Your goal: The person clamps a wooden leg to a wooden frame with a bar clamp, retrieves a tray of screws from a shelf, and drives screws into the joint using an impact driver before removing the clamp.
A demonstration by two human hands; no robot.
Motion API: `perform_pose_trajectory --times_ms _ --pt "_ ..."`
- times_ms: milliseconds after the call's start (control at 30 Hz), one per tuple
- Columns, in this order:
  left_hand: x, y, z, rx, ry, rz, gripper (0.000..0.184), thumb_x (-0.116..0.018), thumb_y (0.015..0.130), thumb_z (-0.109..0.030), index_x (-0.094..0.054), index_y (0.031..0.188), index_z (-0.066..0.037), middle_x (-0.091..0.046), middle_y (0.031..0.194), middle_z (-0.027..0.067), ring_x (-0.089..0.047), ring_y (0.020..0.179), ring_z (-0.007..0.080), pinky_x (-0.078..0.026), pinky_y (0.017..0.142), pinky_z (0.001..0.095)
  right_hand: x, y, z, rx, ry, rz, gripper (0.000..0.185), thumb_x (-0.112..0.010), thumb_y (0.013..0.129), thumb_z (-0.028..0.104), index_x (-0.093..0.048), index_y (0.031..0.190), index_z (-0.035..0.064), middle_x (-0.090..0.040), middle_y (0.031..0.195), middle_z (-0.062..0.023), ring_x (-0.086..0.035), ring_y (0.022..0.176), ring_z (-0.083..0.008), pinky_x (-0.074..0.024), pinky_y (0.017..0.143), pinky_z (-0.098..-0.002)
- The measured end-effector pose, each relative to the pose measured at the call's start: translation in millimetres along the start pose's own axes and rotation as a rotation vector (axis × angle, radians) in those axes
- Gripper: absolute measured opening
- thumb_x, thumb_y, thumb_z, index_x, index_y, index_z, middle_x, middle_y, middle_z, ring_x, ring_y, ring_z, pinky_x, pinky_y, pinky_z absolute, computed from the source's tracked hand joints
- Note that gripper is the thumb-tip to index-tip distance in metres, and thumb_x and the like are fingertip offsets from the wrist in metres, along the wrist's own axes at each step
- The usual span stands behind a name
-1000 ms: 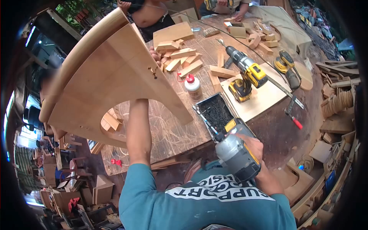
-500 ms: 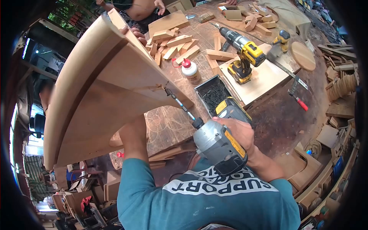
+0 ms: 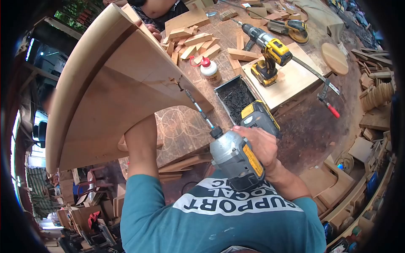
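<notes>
My right hand is closed around a grey and yellow impact driver. Its long bit points at the underside of a tilted, curved wooden panel with a thick rounded edge. A dark screw sticks out of the panel near its right side, and the bit's tip is close beside it, seemingly apart. My left forearm passes behind the panel. Fingers that line up with this arm, seemingly my left hand, are curled over the panel's far edge; the rest of that hand is hidden.
On the table stand a screw box, a glue bottle, a cordless drill on a board, a sander, and a clamp. Wood offcuts lie behind. Another person is across the table.
The driver's bit has come away from the screw, which now shows. The panel has shifted slightly left. The sander has moved back on the table. The other person's hands have left view.
</notes>
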State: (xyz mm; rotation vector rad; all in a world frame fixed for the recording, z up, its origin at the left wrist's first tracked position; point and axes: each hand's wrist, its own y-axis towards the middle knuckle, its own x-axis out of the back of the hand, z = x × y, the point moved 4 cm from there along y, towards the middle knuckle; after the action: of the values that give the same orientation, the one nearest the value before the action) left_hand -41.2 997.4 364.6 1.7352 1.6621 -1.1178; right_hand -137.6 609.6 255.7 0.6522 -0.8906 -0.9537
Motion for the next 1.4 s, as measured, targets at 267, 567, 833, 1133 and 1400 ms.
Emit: perform_pose_trajectory --times_ms 267,567,833,1133,1400 --pt "25 14 -21 -0.034 -0.015 0.016 0.023 -0.065 0.090 -0.025 -0.052 0.095 -0.007 -0.053 0.089 0.0035 -0.057 0.086 0.0194 -0.056 0.077 0.0356 -9 2 -3 -0.013 0.009 0.022 0.050 -0.074 0.080 0.019 -0.063 0.123 -0.0051 -0.074 0.106 -0.0191 -0.069 0.072 -0.0282 -0.0502 0.062 -0.0360" --pt "52 26 -34 0.160 -0.460 -0.189 0.025 -0.066 0.090 -0.026 -0.052 0.095 -0.006 -0.053 0.089 0.0031 -0.057 0.085 0.0194 -0.056 0.074 0.0330 -14 6 -2 -0.019 -0.012 0.003 0.048 -0.074 0.080 0.016 -0.063 0.122 -0.0043 -0.074 0.106 -0.0180 -0.069 0.071 -0.0270 -0.0492 0.061 -0.0358" --pt "87 45 -61 0.214 -0.390 -0.128 0.027 -0.066 0.090 -0.029 -0.051 0.094 -0.007 -0.052 0.088 0.0021 -0.056 0.082 0.0170 -0.056 0.071 0.0307 -1 12 18 -0.128 -0.015 0.088 0.045 -0.074 0.082 0.015 -0.064 0.122 -0.0031 -0.074 0.108 -0.0169 -0.071 0.077 -0.0271 -0.0499 0.062 -0.0345" --pt "6 2 1 -0.303 0.194 -0.041 0.030 -0.066 0.089 -0.026 -0.052 0.097 -0.001 -0.055 0.084 0.0066 -0.054 0.077 0.0166 -0.053 0.067 0.0295 0 -5 16 -0.188 0.150 0.123 0.052 -0.077 0.082 0.019 -0.061 0.126 -0.0034 -0.073 0.110 -0.0180 -0.074 0.085 -0.0289 -0.0521 0.065 -0.0347" --pt "-2 -1 9 -0.419 0.186 -0.079 0.031 -0.066 0.085 -0.026 -0.051 0.094 -0.001 -0.053 0.082 0.0057 -0.054 0.076 0.0153 -0.050 0.067 0.0305 4 -8 15 -0.213 0.124 0.118 0.044 -0.075 0.081 0.012 -0.066 0.122 -0.0020 -0.075 0.103 -0.0140 -0.070 0.077 -0.0237 -0.0493 0.062 -0.0323"
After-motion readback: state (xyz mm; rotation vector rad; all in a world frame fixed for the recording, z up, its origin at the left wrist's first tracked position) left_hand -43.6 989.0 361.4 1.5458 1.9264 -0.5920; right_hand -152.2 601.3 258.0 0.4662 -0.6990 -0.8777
